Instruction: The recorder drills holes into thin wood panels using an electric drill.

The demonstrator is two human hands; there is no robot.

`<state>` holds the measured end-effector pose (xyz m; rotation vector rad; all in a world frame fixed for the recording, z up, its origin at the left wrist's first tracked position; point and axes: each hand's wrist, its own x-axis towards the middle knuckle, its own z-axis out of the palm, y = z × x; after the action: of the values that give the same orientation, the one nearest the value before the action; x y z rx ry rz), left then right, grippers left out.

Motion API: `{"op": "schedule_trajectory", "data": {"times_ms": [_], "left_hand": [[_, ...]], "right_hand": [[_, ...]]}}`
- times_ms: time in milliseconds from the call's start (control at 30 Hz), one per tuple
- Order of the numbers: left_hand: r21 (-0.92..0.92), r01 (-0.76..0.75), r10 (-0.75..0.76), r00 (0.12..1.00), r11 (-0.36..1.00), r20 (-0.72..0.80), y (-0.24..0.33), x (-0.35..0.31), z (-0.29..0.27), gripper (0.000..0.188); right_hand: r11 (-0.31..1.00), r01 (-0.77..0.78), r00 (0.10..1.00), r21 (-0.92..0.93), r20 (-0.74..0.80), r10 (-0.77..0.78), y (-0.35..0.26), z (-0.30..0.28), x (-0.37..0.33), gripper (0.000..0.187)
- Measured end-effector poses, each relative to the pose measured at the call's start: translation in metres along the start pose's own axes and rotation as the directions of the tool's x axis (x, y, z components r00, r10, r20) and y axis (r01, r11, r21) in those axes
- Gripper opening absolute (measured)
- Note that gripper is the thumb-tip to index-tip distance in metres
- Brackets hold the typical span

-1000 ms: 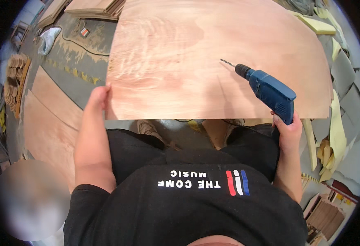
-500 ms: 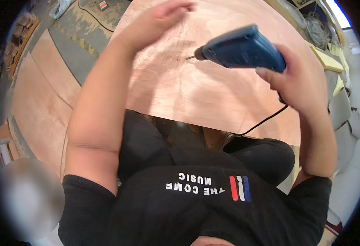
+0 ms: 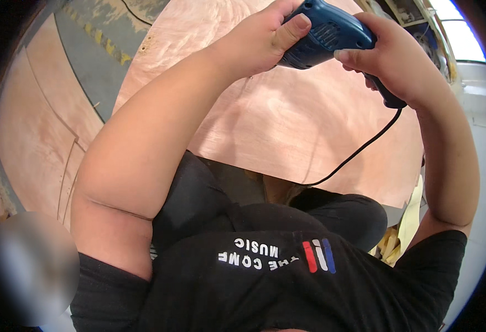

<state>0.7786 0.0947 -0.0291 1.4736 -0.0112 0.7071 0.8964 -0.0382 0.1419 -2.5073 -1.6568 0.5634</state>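
Observation:
A blue corded power drill is held in both hands over a plywood sheet at the top of the view. My right hand wraps round its handle, with the thumb along the near side. My left hand grips the front part of the body, its thumb lying over the casing. The drill's chuck and bit are out of sight, past the hands and the upper edge. From the handle's base a black cord runs down across the sheet toward my knees.
More plywood pieces lie on the left, beside a grey floor with a worn yellow stripe. My bent legs are against the sheet's near edge. Pale yellow scraps lie by my right side.
My left hand has come over from the left and taken hold of the drill's body. The drill, in my right hand throughout, has moved up and its front has turned away from me.

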Motion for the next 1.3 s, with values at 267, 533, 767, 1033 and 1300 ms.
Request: {"op": "schedule_trajectory", "data": {"times_ms": [267,533,767,1033,1300], "left_hand": [[0.027,-0.021,0.021,1.0,0.999,0.014,-0.011,-0.001,0.001,0.085],[0.079,-0.018,0.018,1.0,0.997,0.001,-0.012,0.0,0.002,0.087],[0.127,-0.026,0.03,0.999,0.992,-0.032,0.0,0.0,0.009,0.083],[0.115,0.004,-0.006,1.0,0.993,0.015,-0.009,0.0,0.003,0.08],[0.079,0.064,-0.062,0.998,0.995,-0.024,0.001,0.001,0.007,0.078]], "right_hand": [[0.999,-0.025,0.999,-0.019,-0.029,0.025,-0.001,0.0,-0.001,0.039],[0.999,-0.02,0.999,-0.026,-0.047,0.019,-0.002,-0.002,-0.003,0.042],[0.999,-0.039,0.999,0.009,-0.008,0.039,-0.002,-0.005,0.0,0.045],[1.0,-0.027,1.0,0.007,0.011,0.027,0.004,-0.006,0.001,0.045],[0.999,0.025,1.0,-0.035,0.014,-0.024,0.012,-0.007,0.005,0.046]]}}
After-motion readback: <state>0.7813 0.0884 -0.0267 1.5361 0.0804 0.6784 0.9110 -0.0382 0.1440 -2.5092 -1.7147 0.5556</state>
